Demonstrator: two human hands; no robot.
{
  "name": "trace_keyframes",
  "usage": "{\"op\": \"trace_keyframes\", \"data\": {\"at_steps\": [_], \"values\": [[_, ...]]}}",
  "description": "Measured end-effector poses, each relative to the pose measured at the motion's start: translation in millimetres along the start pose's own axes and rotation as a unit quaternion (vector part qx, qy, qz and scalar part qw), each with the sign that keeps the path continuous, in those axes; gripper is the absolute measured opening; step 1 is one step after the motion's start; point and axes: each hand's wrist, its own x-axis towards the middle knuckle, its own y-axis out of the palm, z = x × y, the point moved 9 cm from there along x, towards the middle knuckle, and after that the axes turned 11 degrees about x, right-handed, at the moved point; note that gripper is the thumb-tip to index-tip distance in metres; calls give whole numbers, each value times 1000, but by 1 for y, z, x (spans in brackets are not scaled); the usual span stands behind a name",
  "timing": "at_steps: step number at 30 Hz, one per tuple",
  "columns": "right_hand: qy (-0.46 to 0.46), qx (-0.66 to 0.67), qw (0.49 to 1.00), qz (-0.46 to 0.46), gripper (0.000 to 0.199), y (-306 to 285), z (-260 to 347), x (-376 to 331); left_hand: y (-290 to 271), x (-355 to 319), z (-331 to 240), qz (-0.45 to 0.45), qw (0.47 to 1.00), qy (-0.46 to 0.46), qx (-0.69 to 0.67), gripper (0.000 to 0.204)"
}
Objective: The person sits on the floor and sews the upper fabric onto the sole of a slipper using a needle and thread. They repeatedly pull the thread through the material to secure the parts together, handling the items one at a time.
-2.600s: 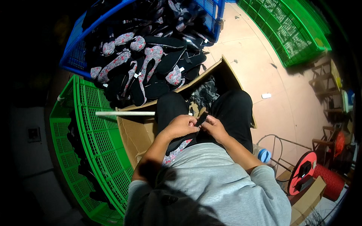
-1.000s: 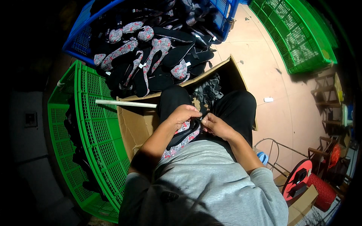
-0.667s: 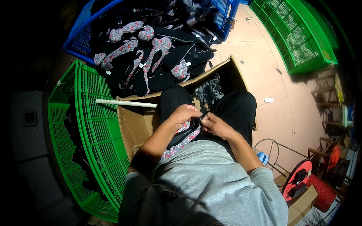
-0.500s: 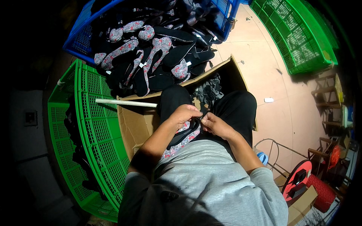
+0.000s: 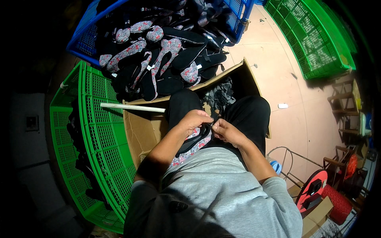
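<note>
Over my lap lies a black cloth slipper (image 5: 199, 146) with a grey and red floral print. My left hand (image 5: 195, 120) is closed in a pinch at the slipper's dark upper end. Close beside it, my right hand (image 5: 226, 131) also pinches, thumb against forefinger, at the same dark edge. The fingertips of both hands nearly meet there, and the small bit between them is too dark to make out. Part of the slipper is hidden under my left hand and forearm.
Ahead stands a blue crate (image 5: 84, 43) heaped with floral and black slippers (image 5: 170, 51). Between my knees an open cardboard box (image 5: 139, 126) holds dark scraps (image 5: 219, 95). A white rod (image 5: 133, 107) crosses its left side. Green crates (image 5: 106, 135) stand left and far right.
</note>
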Motion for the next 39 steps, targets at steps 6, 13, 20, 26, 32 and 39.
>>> {"op": "trace_keyframes", "data": {"at_steps": [6, 13, 20, 26, 32, 39], "values": [[6, 19, 1000, -2, 18, 1, 1, -1, 0, 0, 0, -3, 1000, 0, 2, 9], [8, 19, 1000, -1, 17, 2, 2, -2, -1, 2, 2, -6, 1000, 0, 2, 10], [10, 55, 998, -22, 16, -6, -4, -2, -9, 4, 2, -42, 999, 15, -19, 13], [-18, 129, 991, -4, 14, -10, -17, -10, -18, -10, -10, -81, 994, 56, 42, 34], [-66, 166, 984, 20, 15, -10, -26, -5, -6, -47, -45, 49, 977, 202, 54, 43], [-92, 180, 979, 25, 18, -9, -25, -1, 12, -75, -64, -31, 864, 384, 323, 28]]}}
